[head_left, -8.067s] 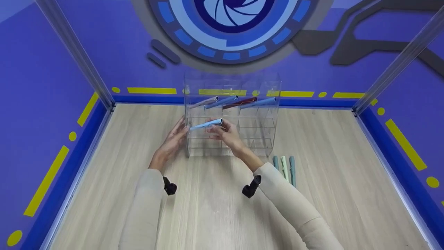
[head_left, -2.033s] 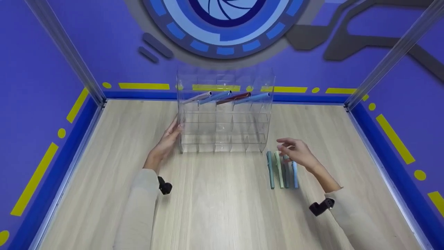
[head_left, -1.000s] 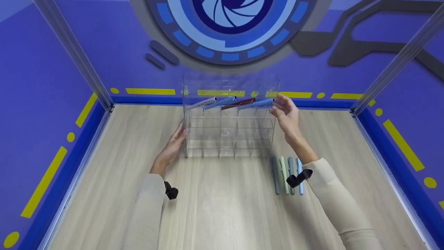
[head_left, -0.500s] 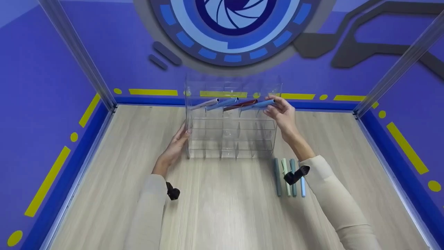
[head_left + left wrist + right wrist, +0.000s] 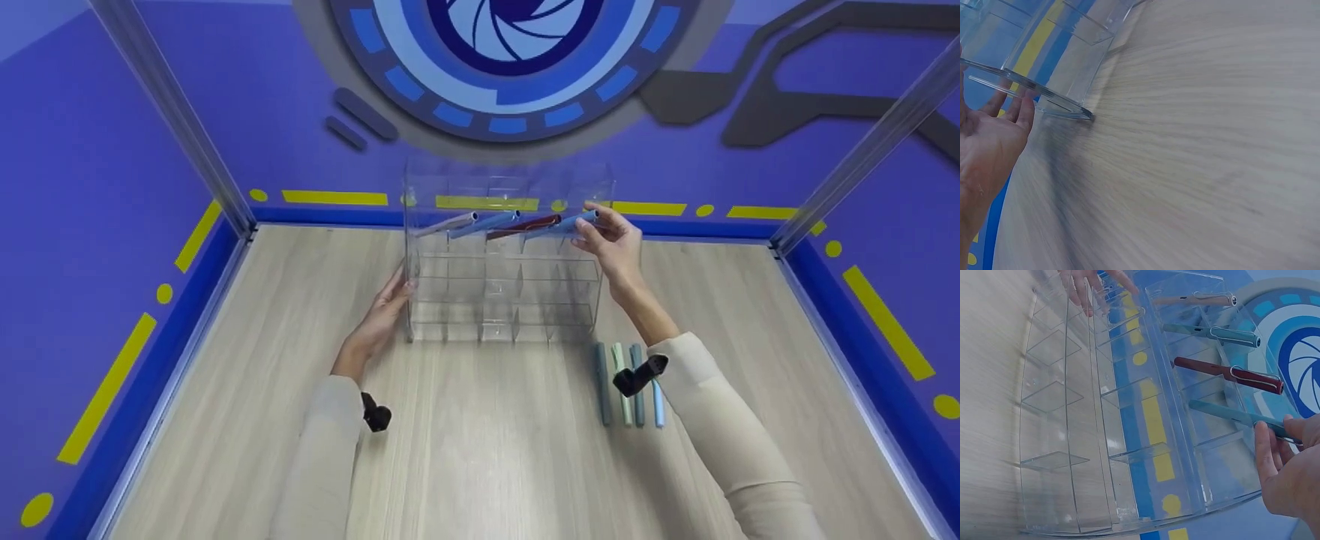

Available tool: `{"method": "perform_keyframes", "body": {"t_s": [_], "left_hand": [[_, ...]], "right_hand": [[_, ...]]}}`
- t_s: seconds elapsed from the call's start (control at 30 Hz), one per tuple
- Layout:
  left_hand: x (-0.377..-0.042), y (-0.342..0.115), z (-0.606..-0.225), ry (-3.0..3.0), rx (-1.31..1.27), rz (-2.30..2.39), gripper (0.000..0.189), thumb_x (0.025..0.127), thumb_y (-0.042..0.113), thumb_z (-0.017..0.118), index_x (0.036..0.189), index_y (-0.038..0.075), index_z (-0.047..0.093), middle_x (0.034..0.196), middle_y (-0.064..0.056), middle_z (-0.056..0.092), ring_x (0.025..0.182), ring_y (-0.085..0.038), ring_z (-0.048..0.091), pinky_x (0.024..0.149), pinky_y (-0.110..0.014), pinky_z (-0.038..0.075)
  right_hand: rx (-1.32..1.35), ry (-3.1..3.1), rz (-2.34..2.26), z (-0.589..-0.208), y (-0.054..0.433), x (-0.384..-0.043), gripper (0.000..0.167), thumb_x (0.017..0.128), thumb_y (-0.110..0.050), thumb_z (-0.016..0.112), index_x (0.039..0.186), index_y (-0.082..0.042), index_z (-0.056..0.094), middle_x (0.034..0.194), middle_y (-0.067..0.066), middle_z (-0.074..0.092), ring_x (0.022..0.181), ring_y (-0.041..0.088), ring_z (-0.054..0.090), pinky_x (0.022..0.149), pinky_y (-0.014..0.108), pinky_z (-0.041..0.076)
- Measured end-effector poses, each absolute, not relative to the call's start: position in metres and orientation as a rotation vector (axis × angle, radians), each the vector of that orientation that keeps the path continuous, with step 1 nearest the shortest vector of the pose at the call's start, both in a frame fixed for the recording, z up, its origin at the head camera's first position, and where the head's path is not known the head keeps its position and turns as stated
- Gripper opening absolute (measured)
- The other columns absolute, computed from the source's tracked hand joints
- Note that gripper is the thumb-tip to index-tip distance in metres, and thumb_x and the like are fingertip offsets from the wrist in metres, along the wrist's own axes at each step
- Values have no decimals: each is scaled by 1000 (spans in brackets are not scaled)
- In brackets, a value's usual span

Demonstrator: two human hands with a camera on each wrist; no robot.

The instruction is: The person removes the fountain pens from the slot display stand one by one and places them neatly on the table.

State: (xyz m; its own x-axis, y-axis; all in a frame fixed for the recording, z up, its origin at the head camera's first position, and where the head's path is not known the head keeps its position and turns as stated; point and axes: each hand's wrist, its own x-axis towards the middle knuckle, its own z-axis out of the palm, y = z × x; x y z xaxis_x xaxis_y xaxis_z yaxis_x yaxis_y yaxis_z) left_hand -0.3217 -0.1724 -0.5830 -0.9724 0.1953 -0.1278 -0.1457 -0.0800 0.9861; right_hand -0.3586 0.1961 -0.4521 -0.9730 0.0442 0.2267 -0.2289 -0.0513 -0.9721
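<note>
A clear acrylic organizer [image 5: 540,280] stands upright at the back, with rows of small compartments. Four capped pens lean in its top row: a pale pink pen [image 5: 450,223], a blue pen [image 5: 487,223], a dark red pen [image 5: 525,227] and, rightmost, another blue pen [image 5: 1221,410]. Between thumb and fingers, my right hand [image 5: 615,244] pinches the clip end of that rightmost pen; its other end stays within the compartment. Against the organizer's left side rests my left hand [image 5: 379,319], fingers fairly straight on the panel.
Side by side on the wooden table [image 5: 465,450], right of the organizer, lie a dark teal pen [image 5: 603,386], a light green pen [image 5: 624,397], a grey-teal pen [image 5: 638,405] and a light blue pen [image 5: 658,405]. A patterned blue wall [image 5: 330,157] rises behind.
The light blue pen, earlier in my right hand, now lies on the table. My right hand has moved from above the table pens up to the top row and grasped the rightmost blue pen.
</note>
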Motion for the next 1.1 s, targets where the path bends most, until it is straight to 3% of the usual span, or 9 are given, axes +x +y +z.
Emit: {"method": "perform_keyframes", "body": {"t_s": [0.3, 0.5, 0.77, 1.0, 1.1], "left_hand": [[-320, -172, -581, 1977, 45, 2106, 70, 110, 41, 45, 166, 30, 5, 174, -6, 3, 162, -26, 2, 131, -47, -1], [-320, -172, -580, 1966, 19, 2100, 69, 111, 37, 42, 166, 28, 2, 173, -8, 13, 161, -27, 7, 132, -45, 3], [-320, -172, -582, 1980, 6, 2101, 69, 111, 38, 44, 166, 29, 4, 174, -7, 6, 162, -27, 5, 132, -46, 3], [-322, -172, -583, 1996, 12, 2101, 69, 110, 39, 46, 166, 31, 7, 175, -3, -2, 162, -25, 3, 132, -44, 4], [-323, -172, -583, 2001, 26, 2108, 68, 110, 40, 46, 166, 31, 7, 175, -2, -2, 162, -24, 1, 132, -44, 4]], "right_hand": [[255, -2076, 2094, -455, 197, -361, 36, 94, 0, 71, 129, 8, 64, 96, -1, 72, 84, 12, 72, 78, 25, 63], [259, -2082, 2078, -457, 198, -362, 35, 93, 0, 72, 127, 9, 65, 95, -1, 72, 83, 11, 73, 78, 26, 63], [233, -2053, 2094, -460, 197, -359, 25, 95, -7, 71, 116, 6, 64, 96, -1, 70, 91, 19, 75, 81, 31, 63], [221, -2036, 2071, -458, 200, -355, 22, 98, -11, 69, 117, -2, 60, 103, 0, 69, 94, 17, 73, 84, 32, 63], [215, -2042, 2050, -456, 202, -352, 22, 99, -12, 68, 117, -6, 58, 109, 4, 68, 101, 23, 71, 89, 34, 62]]}}
